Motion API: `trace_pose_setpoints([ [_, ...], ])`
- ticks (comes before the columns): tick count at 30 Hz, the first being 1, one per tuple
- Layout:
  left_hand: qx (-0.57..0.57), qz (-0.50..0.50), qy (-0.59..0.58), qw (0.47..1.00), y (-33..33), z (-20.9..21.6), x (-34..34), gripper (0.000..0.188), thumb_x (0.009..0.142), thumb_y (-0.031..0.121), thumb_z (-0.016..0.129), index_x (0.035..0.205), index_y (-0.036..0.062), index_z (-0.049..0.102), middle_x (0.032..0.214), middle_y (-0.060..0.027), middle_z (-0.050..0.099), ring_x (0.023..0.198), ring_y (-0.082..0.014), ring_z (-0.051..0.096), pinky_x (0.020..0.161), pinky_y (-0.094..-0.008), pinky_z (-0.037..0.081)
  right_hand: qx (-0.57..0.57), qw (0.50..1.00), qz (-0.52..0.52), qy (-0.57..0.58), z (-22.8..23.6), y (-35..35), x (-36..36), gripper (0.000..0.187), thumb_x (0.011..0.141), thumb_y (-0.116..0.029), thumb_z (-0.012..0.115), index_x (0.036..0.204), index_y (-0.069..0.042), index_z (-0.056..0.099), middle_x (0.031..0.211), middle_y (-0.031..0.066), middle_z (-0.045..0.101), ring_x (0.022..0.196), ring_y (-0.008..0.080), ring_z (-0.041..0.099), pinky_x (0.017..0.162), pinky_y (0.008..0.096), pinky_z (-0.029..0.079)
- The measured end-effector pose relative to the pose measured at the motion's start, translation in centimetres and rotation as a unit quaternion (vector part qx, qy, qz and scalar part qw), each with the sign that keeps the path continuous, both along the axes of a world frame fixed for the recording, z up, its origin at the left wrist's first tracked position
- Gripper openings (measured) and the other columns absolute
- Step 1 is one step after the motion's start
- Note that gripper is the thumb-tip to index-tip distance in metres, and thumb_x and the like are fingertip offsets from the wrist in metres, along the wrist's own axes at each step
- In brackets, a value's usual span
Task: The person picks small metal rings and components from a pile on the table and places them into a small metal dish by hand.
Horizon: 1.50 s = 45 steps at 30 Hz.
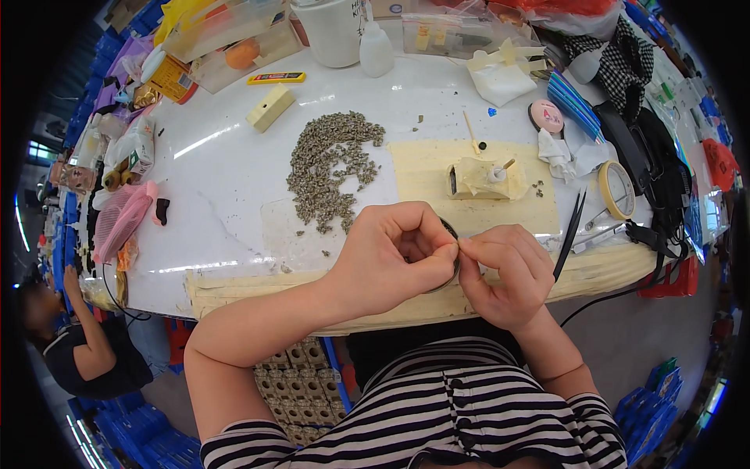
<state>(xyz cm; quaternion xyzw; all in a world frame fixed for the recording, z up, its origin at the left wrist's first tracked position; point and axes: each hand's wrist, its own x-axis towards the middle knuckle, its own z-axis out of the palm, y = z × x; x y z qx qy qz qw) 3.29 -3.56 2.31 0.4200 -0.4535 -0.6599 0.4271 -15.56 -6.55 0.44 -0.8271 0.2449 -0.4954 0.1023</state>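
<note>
My left hand (394,254) is closed in a pinch above the near edge of the white table (226,203). Its fingertips meet those of my right hand (508,273), which is pinched too. Whatever sits between them is too small to make out. Behind the fingers shows part of a dark round rim (451,228), mostly hidden by my left hand. Just beyond that hand lies a heap of small grey-brown metallic parts (332,160). A tape-wrapped block (467,184) with a short stick in its white nozzle stands on a yellowish sheet (414,168). Black tweezers (573,227) rest beside my right hand.
A roll of tape (617,190) and a pink round case (546,116) lie at the right. Farther back are a cream block (270,108), a yellow cutter (276,77) and a white squeeze bottle (376,51). Another person (94,344) sits at the far left.
</note>
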Motion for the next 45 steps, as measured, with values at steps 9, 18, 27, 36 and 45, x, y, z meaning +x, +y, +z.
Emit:
trace_pose_setpoints([
  [9, 0.042, -0.034, 0.009, 0.999, -0.58, 0.26, 0.64, 0.008, 0.091, 0.005, 0.068, 0.087, 0.0003, 0.062, 0.082, -0.0024, 0.067, 0.07, -0.0043, 0.061, 0.063, -0.019, 0.05, 0.018, 1.0, 0.007, -0.003, 0.03, -0.01, -0.02, 0.027, 0.065, 0.009, 0.074, 0.089, 0.0, 0.067, 0.077, 0.0097, 0.066, 0.064, 0.0241, 0.064, 0.056, 0.0307, 0.051],
  [18, -0.066, -0.023, -0.099, 0.993, -0.25, 0.3, 0.43, 0.01, 0.093, 0.008, 0.068, 0.092, -0.0008, 0.062, 0.084, -0.0027, 0.067, 0.072, -0.0041, 0.06, 0.063, -0.018, 0.049, 0.039, 0.999, -0.014, 0.0, 0.09, 0.02, 0.1, 0.024, 0.067, 0.009, 0.074, 0.088, -0.001, 0.067, 0.077, 0.0099, 0.067, 0.065, 0.0253, 0.064, 0.057, 0.0318, 0.051],
  [27, 0.009, -0.022, -0.008, 1.0, -0.58, 0.2, 0.47, 0.011, 0.093, 0.008, 0.067, 0.097, -0.0028, 0.064, 0.087, -0.0039, 0.067, 0.077, -0.0061, 0.064, 0.069, -0.0202, 0.055, 0.059, 0.998, -0.014, -0.017, 0.13, -0.05, -0.08, 0.022, 0.07, 0.008, 0.075, 0.088, -0.002, 0.068, 0.078, 0.0087, 0.068, 0.067, 0.0242, 0.066, 0.058, 0.0313, 0.051],
  [36, -0.036, 0.003, -0.047, 0.998, -0.35, -0.34, 0.15, 0.01, 0.091, 0.009, 0.068, 0.09, -0.0007, 0.064, 0.079, 0.0, 0.066, 0.068, -0.002, 0.06, 0.06, -0.0174, 0.049, 0.044, 0.999, -0.016, -0.003, 0.07, 0.03, -0.07, 0.023, 0.068, 0.007, 0.075, 0.088, -0.001, 0.068, 0.076, 0.0096, 0.067, 0.065, 0.0248, 0.065, 0.057, 0.0314, 0.051],
  [45, 0.001, -0.01, -0.015, 1.0, -0.23, -0.15, 0.21, 0.009, 0.09, 0.006, 0.068, 0.091, -0.0015, 0.064, 0.081, -0.002, 0.066, 0.069, -0.0039, 0.061, 0.062, -0.0191, 0.05, 0.018, 1.0, -0.021, 0.009, 0.02, 0.18, -0.05, 0.024, 0.068, 0.007, 0.075, 0.089, 0.0, 0.067, 0.076, 0.0098, 0.066, 0.065, 0.0247, 0.064, 0.056, 0.0315, 0.051],
])
